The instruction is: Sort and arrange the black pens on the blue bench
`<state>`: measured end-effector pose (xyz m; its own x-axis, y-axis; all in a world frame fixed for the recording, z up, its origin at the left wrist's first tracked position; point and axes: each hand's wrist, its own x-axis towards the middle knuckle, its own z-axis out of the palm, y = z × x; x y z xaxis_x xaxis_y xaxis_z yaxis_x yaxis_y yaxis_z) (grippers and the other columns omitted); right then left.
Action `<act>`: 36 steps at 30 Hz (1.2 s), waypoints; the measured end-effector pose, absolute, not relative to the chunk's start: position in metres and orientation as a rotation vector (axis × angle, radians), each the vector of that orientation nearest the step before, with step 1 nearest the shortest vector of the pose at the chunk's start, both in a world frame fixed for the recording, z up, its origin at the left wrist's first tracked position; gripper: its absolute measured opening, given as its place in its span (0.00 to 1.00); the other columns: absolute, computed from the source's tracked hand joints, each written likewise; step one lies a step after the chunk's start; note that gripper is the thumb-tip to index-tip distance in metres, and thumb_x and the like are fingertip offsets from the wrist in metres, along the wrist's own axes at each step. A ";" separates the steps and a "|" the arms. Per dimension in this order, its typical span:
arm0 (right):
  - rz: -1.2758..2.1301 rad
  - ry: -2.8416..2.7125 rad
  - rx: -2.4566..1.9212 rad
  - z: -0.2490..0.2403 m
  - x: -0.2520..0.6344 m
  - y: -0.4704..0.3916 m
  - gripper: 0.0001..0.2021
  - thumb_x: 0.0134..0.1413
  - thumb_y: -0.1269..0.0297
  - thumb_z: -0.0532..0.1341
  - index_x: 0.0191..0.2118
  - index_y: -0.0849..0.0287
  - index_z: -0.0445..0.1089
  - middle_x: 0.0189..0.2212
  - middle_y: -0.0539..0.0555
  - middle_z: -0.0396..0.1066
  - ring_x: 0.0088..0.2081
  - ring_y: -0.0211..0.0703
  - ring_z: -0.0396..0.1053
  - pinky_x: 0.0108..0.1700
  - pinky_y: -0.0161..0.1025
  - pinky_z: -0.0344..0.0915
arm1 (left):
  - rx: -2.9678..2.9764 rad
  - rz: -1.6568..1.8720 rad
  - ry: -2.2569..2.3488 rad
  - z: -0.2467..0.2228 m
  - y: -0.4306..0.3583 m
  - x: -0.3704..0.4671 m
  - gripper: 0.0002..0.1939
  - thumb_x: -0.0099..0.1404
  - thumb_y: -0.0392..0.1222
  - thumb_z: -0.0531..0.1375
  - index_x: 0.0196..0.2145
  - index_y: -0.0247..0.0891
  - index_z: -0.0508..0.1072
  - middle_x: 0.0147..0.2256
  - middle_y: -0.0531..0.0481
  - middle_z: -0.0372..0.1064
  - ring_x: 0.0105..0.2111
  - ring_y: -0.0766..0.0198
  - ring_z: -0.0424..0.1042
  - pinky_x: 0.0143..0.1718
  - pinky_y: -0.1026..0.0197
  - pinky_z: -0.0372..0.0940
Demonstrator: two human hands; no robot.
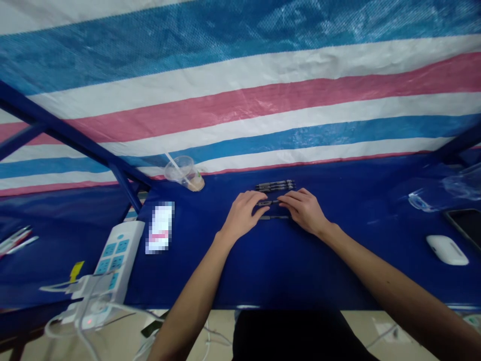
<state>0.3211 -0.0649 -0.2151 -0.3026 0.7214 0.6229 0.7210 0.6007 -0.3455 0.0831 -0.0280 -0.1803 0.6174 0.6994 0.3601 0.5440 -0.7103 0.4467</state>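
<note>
A dark grey pen (267,203) lies level between my two hands, low over the blue tabletop. My left hand (244,213) curls its thumb and fingers round the left end of this pen. At the thin right end, the fingertips of my right hand (305,209) are closed on it; the exact contact is partly hidden. Just beyond, several similar pens (276,185) lie side by side in a row. Nearer to me, a slim dark pen part (274,217) rests on the table, its left end close to my left thumb.
Left of my hands are a plastic cup with a straw (186,174), a phone with a blurred screen (160,228) and a power strip (116,265) with cables. On the right lie a white earbud case (447,249), a dark phone (466,225) and clear plastic (424,198). Striped sheeting (263,105) hangs behind.
</note>
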 end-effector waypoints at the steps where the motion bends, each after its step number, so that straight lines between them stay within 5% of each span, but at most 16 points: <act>1: -0.003 -2.059 -1.131 -0.215 0.321 -0.065 0.09 0.71 0.67 0.59 0.47 0.57 0.77 0.39 0.56 0.80 0.33 0.43 0.72 0.40 0.44 0.63 | 2.569 0.746 1.001 -0.180 -0.029 0.084 0.11 0.76 0.47 0.58 0.51 0.42 0.73 0.48 0.46 0.76 0.47 0.57 0.74 0.51 0.53 0.65; 14: 0.025 -2.085 -1.126 -0.215 0.319 -0.066 0.10 0.71 0.66 0.57 0.46 0.56 0.77 0.40 0.56 0.80 0.34 0.44 0.72 0.40 0.44 0.63 | 2.681 0.672 1.002 -0.181 -0.028 0.084 0.11 0.78 0.45 0.54 0.45 0.40 0.75 0.44 0.46 0.77 0.44 0.57 0.74 0.47 0.53 0.64; 20: 0.039 -2.071 -1.127 -0.215 0.320 -0.066 0.09 0.71 0.67 0.58 0.47 0.57 0.76 0.40 0.56 0.80 0.33 0.44 0.72 0.40 0.44 0.63 | 2.644 0.686 1.014 -0.181 -0.029 0.084 0.19 0.74 0.49 0.60 0.59 0.43 0.68 0.50 0.45 0.75 0.49 0.54 0.74 0.51 0.51 0.66; 23: 0.041 -2.072 -1.129 -0.215 0.320 -0.066 0.09 0.71 0.67 0.58 0.47 0.56 0.76 0.40 0.56 0.80 0.34 0.44 0.72 0.40 0.44 0.63 | 2.673 0.652 0.998 -0.183 -0.029 0.085 0.12 0.77 0.45 0.56 0.53 0.41 0.72 0.49 0.44 0.75 0.48 0.55 0.74 0.50 0.52 0.66; 27: 0.042 -2.082 -1.115 -0.217 0.320 -0.066 0.09 0.70 0.68 0.59 0.48 0.55 0.77 0.40 0.55 0.80 0.33 0.44 0.73 0.40 0.44 0.64 | 2.695 0.617 1.023 -0.183 -0.028 0.085 0.15 0.79 0.44 0.50 0.47 0.40 0.76 0.47 0.44 0.75 0.45 0.56 0.73 0.48 0.52 0.65; 36: 0.040 -2.169 -1.086 -0.216 0.324 -0.068 0.30 0.57 0.85 0.51 0.60 0.55 0.71 0.49 0.58 0.76 0.44 0.48 0.73 0.45 0.45 0.68 | 2.688 0.623 1.070 -0.184 -0.024 0.082 0.18 0.80 0.45 0.48 0.41 0.38 0.77 0.40 0.47 0.78 0.40 0.57 0.72 0.43 0.53 0.63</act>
